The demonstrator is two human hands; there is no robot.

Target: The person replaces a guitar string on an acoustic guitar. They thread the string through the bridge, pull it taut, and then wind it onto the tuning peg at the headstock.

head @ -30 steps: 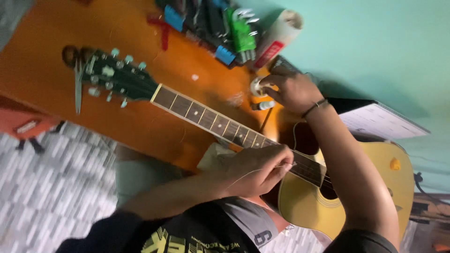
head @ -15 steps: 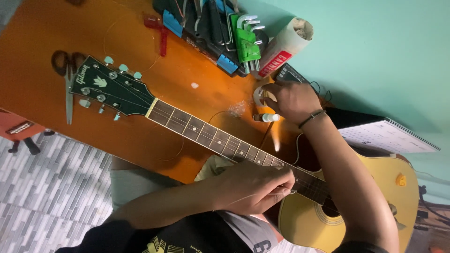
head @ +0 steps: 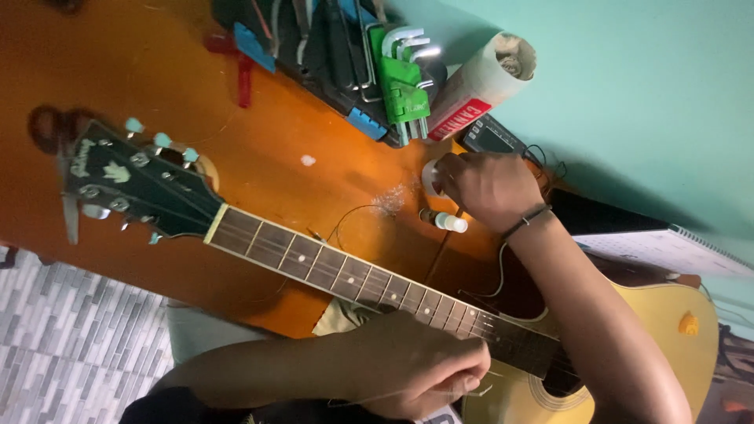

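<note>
We're laying the guitar [head: 377, 286] flat across the orange table [head: 275, 180], neck running from the left of the frame down to lower right, so both hands can get at it. Our left hand [head: 416, 369], bottom centre, is pinching a thin string [head: 345, 224] between closed fingers. Our right hand [head: 487, 188], upper right, is curling loosely around a small white cap [head: 430, 177] beside a little bottle [head: 444, 221]; how firm that grip is, we can't tell. Green hex keys [head: 404, 78] are sitting above.

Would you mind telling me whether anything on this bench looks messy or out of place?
Yes: a loose guitar string curls across the orange table beside the guitar neck, and a pale dusty patch lies near the right hand.
</note>
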